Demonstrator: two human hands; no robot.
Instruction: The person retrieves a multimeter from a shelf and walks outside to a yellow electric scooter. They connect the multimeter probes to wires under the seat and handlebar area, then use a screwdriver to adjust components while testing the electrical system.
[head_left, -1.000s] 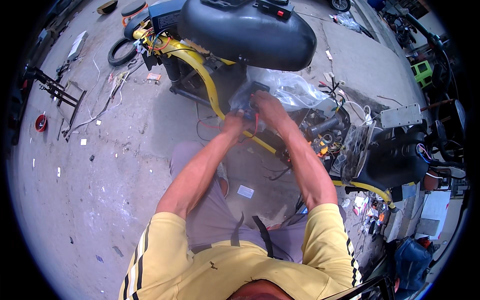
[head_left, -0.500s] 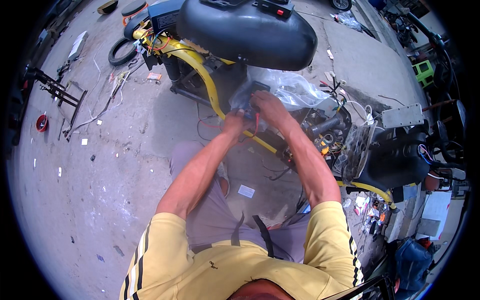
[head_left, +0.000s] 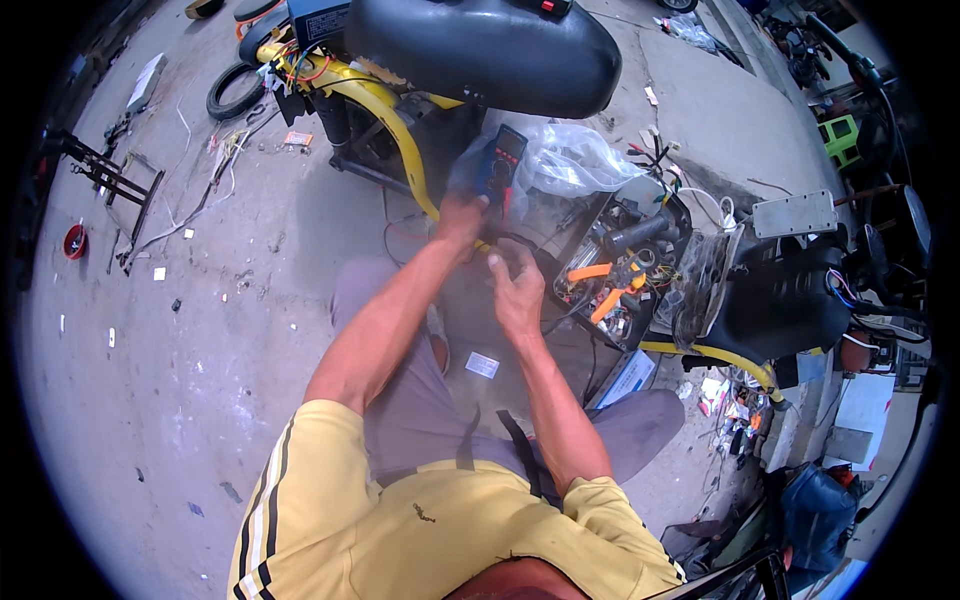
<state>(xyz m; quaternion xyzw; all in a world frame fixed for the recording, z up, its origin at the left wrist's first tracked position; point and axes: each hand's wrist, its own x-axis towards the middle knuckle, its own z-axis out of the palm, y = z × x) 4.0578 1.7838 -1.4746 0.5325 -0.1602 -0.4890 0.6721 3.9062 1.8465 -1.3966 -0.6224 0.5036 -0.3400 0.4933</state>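
- Head view, handling: the left hand grasps the lower part of a blue-and-dark meter, which looks best held low and steady, its face tipped toward the person.
- Head view, right hand: fingers curled beside a dark lead; I cannot tell whether they pinch it. Any lead is probably better handled with some slack, clear of the yellow frame tube.
- Head view, place: the meter is ahead of the person, between the frame tube and the clear plastic sheet.
- Head view, direction: its top end points away from the person, leaning slightly right; the long axis follows that line.
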